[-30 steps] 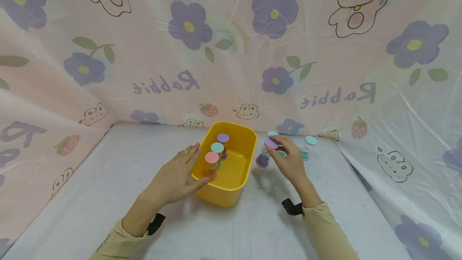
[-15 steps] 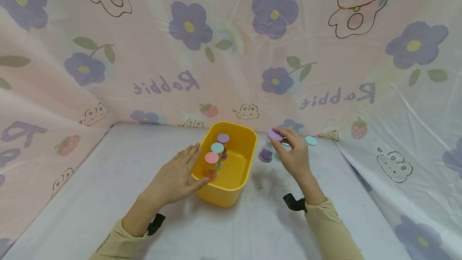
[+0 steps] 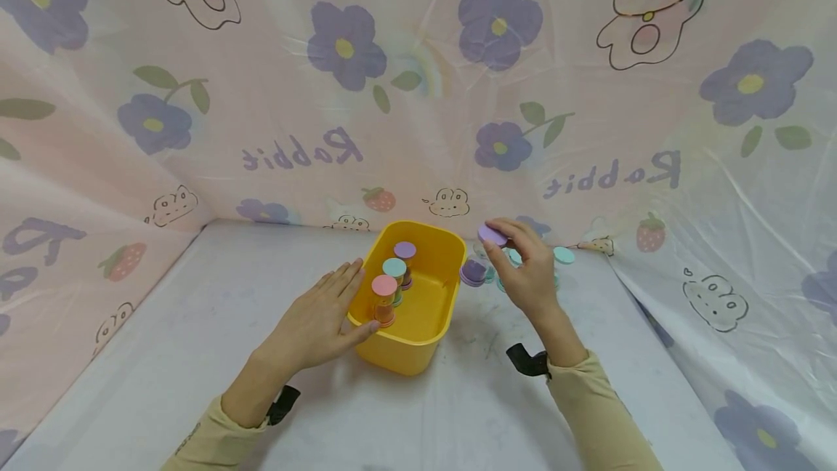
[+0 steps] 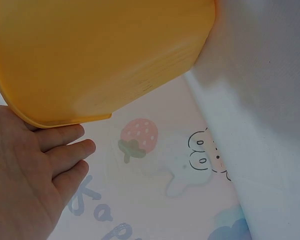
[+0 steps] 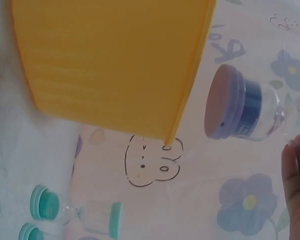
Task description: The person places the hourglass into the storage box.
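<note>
Resting flat against the near left wall of the yellow bin (image 3: pixel 418 355), the left hand (image 3: pixel 317 325) has its fingers straight and grips nothing. Just past its fingertips, inside the bin, three small hourglass timers (image 3: pixel 384 300) stand upright with pink, teal and purple caps. Right of the bin, the right hand (image 3: pixel 530 278) pinches the top cap of a purple hourglass timer (image 3: pixel 480 256), lifted clear of the table beside the bin's far right corner. It looks light and rigid, its clear waist probably brittle and slick, so the flat end caps seem the safest hold. Behind that hand stand teal timers (image 5: pixel 80 212), partly hidden.
</note>
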### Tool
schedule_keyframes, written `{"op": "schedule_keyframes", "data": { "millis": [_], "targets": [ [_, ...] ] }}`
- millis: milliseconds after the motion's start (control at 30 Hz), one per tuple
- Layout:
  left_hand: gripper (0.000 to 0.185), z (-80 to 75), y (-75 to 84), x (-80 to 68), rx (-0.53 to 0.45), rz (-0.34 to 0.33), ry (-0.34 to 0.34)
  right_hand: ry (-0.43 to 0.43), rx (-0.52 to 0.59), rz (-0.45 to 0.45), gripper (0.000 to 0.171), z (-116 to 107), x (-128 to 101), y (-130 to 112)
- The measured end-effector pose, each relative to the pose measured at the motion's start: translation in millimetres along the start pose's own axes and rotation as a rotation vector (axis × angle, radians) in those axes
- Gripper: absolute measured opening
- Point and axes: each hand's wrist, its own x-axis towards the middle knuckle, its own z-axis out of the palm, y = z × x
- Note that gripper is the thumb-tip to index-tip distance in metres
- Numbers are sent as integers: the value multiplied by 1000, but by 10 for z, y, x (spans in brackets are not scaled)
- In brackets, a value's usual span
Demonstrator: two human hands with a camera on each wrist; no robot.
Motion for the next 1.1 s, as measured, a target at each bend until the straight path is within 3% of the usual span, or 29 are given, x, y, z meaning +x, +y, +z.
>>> {"op": "schedule_keyframes", "data": {
  "millis": [633, 900, 1100],
  "targets": [
    [93, -13, 18, 7, -5, -4, 1, -163, 72, -80, 39, 320, 9, -168],
    [93, -1, 2, 6, 4, 5, 12, -304, 96, -105, 38, 455, -26, -199],
    [93, -6, 0, 4, 10, 14, 18, -441, 78, -66, 34, 528, -50, -242]
  ]
}}
